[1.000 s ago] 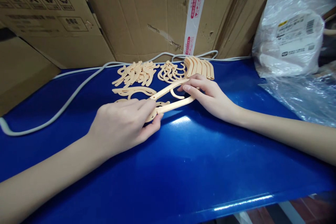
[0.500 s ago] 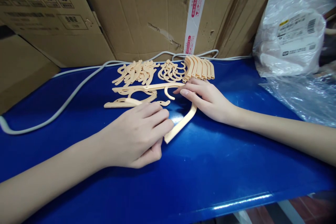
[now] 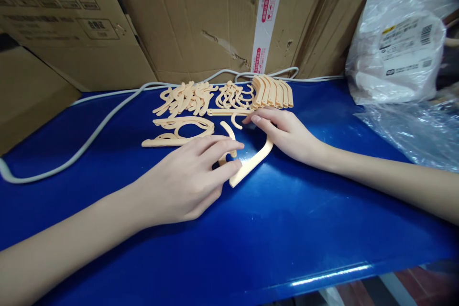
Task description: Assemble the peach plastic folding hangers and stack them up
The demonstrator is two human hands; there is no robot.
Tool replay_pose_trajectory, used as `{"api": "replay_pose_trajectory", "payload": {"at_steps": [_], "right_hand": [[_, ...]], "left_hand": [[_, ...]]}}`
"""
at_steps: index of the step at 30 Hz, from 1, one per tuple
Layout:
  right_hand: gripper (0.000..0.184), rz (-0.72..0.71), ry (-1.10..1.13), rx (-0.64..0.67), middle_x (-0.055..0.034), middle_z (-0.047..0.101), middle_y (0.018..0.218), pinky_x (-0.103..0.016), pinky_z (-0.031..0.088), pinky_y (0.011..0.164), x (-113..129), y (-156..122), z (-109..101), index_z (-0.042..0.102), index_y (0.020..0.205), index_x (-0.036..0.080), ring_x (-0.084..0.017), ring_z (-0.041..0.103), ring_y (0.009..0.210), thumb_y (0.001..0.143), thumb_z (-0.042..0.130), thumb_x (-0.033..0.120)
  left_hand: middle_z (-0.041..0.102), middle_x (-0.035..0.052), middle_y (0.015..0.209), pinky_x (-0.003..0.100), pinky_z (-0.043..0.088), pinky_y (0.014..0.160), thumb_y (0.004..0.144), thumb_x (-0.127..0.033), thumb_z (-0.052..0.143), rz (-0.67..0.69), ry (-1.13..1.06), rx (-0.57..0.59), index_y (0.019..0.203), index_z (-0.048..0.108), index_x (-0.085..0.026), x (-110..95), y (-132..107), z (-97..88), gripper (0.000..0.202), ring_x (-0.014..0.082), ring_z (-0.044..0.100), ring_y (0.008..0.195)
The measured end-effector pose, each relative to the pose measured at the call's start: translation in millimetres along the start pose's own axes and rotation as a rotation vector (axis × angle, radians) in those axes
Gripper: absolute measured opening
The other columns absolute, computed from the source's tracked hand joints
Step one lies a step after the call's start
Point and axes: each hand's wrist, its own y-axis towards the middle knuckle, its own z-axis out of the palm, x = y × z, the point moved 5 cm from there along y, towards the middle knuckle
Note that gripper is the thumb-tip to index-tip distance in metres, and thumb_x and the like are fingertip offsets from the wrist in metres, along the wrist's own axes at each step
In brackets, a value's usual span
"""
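Observation:
My right hand [image 3: 287,131] is closed round the middle of a cream plastic folding hanger. One hanger arm [image 3: 254,161] slants down toward me, the other [image 3: 227,112] points left, and its hook [image 3: 236,122] shows beside my fingertips. My left hand [image 3: 201,177] is at the lower end of the slanting arm, fingers bent round a small curved plastic piece [image 3: 228,130]. Part of that piece is hidden behind the index finger, and my left thumb is out of sight. Left of the held hanger lies a folded hanger [image 3: 168,142] on the blue table.
Behind are a pile of small curved pieces [image 3: 188,98], loose hooks [image 3: 233,95] and a row of hanger arms [image 3: 274,92]. A grey cable [image 3: 107,122] runs along the back and left. Cardboard boxes [image 3: 201,14] stand behind; a plastic-wrapped package [image 3: 398,52] is at right.
The hanger in my right hand has turned, its left arm shifting right and its lower end rising slightly. My left fingers have loosened and spread, and the small curved piece has turned to point away.

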Motion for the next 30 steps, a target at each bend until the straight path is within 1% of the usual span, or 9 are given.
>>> {"api": "replay_pose_trajectory", "payload": {"at_steps": [6,10,14,16,19,22,25,28,30], "right_hand": [[0.031,0.013,0.031,-0.035,-0.0052,0.076,0.108,-0.034,0.048,0.091,-1,1,-2,0.072,0.105,0.018,-0.020,0.068,0.102,0.102,0.044,0.030],[0.029,0.016,0.071,-0.066,-0.0046,0.076,0.112,-0.036,0.048,0.097,-1,1,-4,0.072,0.102,0.018,-0.020,0.067,0.108,0.097,0.044,0.021],[0.032,0.010,0.114,-0.108,-0.0050,0.076,0.112,-0.039,0.047,0.102,0,0,-8,0.074,0.101,0.019,-0.021,0.067,0.111,0.093,0.044,0.016],[0.032,0.001,0.127,-0.127,-0.0044,0.076,0.114,-0.041,0.047,0.104,0,-1,-10,0.075,0.103,0.020,-0.021,0.067,0.113,0.094,0.044,0.016],[0.033,-0.007,0.134,-0.128,-0.0040,0.074,0.122,-0.042,0.045,0.108,2,-2,-10,0.075,0.111,0.022,-0.022,0.065,0.119,0.095,0.047,0.017],[0.033,-0.015,0.119,-0.112,-0.0046,0.072,0.127,-0.043,0.045,0.109,3,-2,-8,0.074,0.118,0.022,-0.022,0.065,0.121,0.096,0.050,0.018],[0.033,-0.021,0.099,-0.095,-0.0065,0.072,0.128,-0.043,0.045,0.108,5,-2,-7,0.072,0.122,0.020,-0.023,0.064,0.120,0.098,0.051,0.020],[0.033,0.002,0.098,-0.080,-0.0086,0.071,0.129,-0.044,0.046,0.105,4,-2,-6,0.071,0.125,0.017,-0.025,0.064,0.119,0.098,0.053,0.023],[0.033,0.021,0.099,-0.071,-0.0087,0.071,0.129,-0.044,0.047,0.103,3,-1,-6,0.070,0.126,0.017,-0.025,0.065,0.117,0.098,0.054,0.026]], "left_hand": [[0.064,0.0140,0.131,0.047,0.048,0.106,0.093,-0.010,0.048,0.030,-0.012,-0.009,0.119,0.063,-0.014,-3,-2,-1.3,0.030,0.0311,0.055,0.125],[0.069,0.0102,0.128,0.044,0.050,0.100,0.093,-0.007,0.045,0.039,0.038,-0.026,0.119,0.064,-0.014,-4,-2,-1.2,0.034,0.0276,0.062,0.114],[0.069,0.0104,0.129,0.045,0.053,0.094,0.094,-0.006,0.043,0.024,0.049,-0.027,0.118,0.066,-0.014,-4,-1,-0.4,0.034,0.0272,0.066,0.105],[0.068,0.0117,0.132,0.044,0.054,0.095,0.094,-0.007,0.044,0.004,0.022,-0.012,0.115,0.066,-0.014,-3,-1,0.3,0.032,0.0272,0.067,0.106],[0.065,0.0130,0.135,0.043,0.052,0.102,0.095,-0.007,0.044,-0.021,-0.044,0.014,0.107,0.067,-0.015,-1,-1,1.5,0.027,0.0265,0.066,0.114],[0.064,0.0105,0.138,0.043,0.049,0.108,0.098,-0.010,0.041,-0.067,-0.095,0.015,0.101,0.066,-0.016,1,-2,1.8,0.026,0.0261,0.063,0.120],[0.064,0.0095,0.137,0.040,0.048,0.109,0.098,-0.012,0.040,-0.112,-0.142,-0.011,0.102,0.064,-0.017,1,-2,0.6,0.025,0.0243,0.062,0.124],[0.066,0.0114,0.132,0.035,0.052,0.103,0.099,-0.022,0.050,-0.188,-0.165,-0.060,0.105,0.063,-0.016,3,-2,-2.7,0.014,0.0231,0.064,0.121],[0.069,0.0122,0.126,0.036,0.053,0.099,0.098,-0.033,0.058,-0.231,-0.158,-0.069,0.106,0.062,-0.016,5,-1,-3.8,0.019,0.0246,0.066,0.116]]}}
